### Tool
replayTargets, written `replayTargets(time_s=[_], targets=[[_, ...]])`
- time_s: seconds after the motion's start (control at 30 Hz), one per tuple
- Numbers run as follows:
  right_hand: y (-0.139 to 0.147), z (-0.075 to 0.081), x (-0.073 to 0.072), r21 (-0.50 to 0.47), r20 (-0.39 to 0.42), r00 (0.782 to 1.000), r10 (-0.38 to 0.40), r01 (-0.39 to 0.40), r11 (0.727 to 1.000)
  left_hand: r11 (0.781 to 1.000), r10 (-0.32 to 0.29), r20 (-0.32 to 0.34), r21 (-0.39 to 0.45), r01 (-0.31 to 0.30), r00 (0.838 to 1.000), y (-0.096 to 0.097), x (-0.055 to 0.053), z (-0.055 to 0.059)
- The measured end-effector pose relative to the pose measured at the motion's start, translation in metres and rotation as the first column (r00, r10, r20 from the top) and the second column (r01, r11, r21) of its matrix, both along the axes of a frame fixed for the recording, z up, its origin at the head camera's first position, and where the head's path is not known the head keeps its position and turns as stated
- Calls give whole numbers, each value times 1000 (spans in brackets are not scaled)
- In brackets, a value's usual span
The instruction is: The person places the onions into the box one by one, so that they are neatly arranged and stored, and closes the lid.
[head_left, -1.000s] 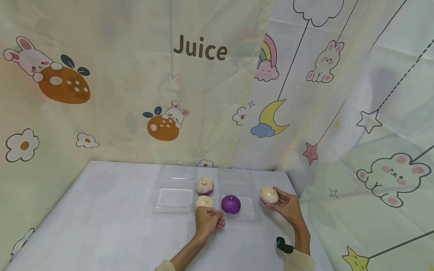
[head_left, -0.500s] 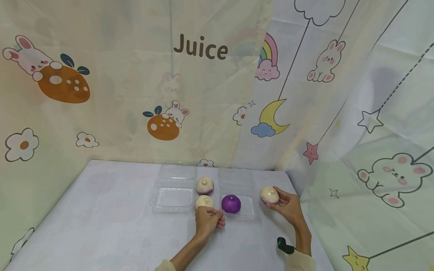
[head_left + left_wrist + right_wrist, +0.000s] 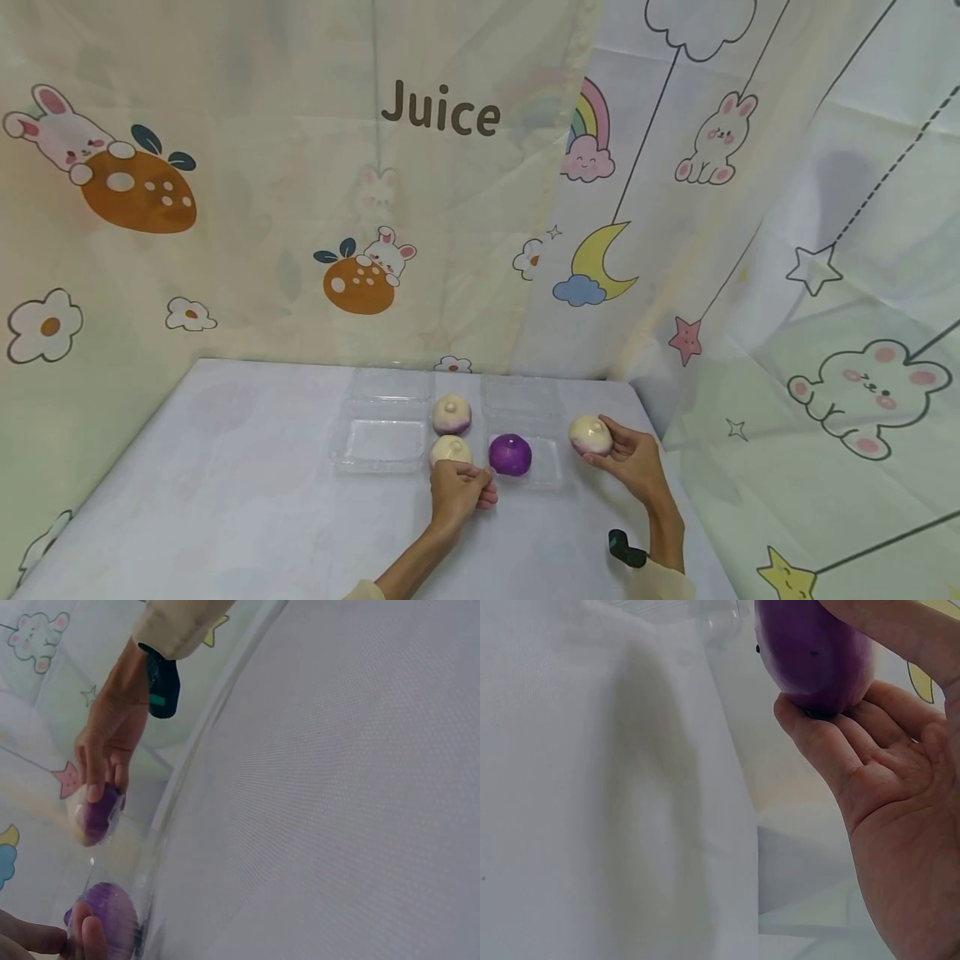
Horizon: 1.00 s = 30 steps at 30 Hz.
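My right hand (image 3: 636,462) grips a turnip-shaped toy (image 3: 588,436), cream on top and purple below, beside the right clear plastic container (image 3: 551,462). Close up in the right wrist view, the toy's purple side (image 3: 810,656) rests against the fingertips. A purple toy (image 3: 510,455) of the same shape sits in that container's front left part. My left hand (image 3: 459,496), its thumb and fingers together, pinches the container's left front corner. It partly hides a cream toy (image 3: 450,447) behind it. Another cream-and-purple toy (image 3: 452,414) stands farther back.
A second clear container (image 3: 386,442), lid folded back, lies to the left on the white-covered table (image 3: 225,500). Printed fabric (image 3: 450,208) hangs right behind the table and along its right side. A dark wrist device (image 3: 626,548) sits at my right sleeve.
My right hand and its toy have shifted slightly left towards the container. My left hand and the toys on the table keep their places; the view tilts a little.
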State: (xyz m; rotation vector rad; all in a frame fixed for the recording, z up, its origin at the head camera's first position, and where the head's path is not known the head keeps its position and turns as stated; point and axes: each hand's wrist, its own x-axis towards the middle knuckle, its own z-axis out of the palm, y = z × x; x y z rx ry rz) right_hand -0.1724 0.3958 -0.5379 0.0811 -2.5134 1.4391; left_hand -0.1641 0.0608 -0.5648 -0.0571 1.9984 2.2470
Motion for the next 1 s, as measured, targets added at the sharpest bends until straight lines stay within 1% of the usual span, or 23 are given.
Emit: replayTargets(time_s=[0.13,0.33,0.5,0.6,0.77,1.0], targets=[[-2,1,0,15,-7,1000,0,0,1000,1000,-1,-11,2,1,1000,0,0,0],[-4,3,2,26,-6,1000,-7,7,1000,1000,-1,-4,6,1,1000,0,-1,-1],[-8,4,6,44,2,1000,-17,17,999,1000,4,-2,0,-4,1000,0,0,-2],[-10,3,9,43,4,1000,-13,13,999,1000,5,1,-3,-5,1000,1,2,-5],[-13,3,8,39,-7,1000,1,-1,999,1000,3,-3,17,-2,1000,1,3,-6],[-19,8,4,52,-19,999,30,-29,998,1000,11,-9,15,-11,1000,1,1,-2]])
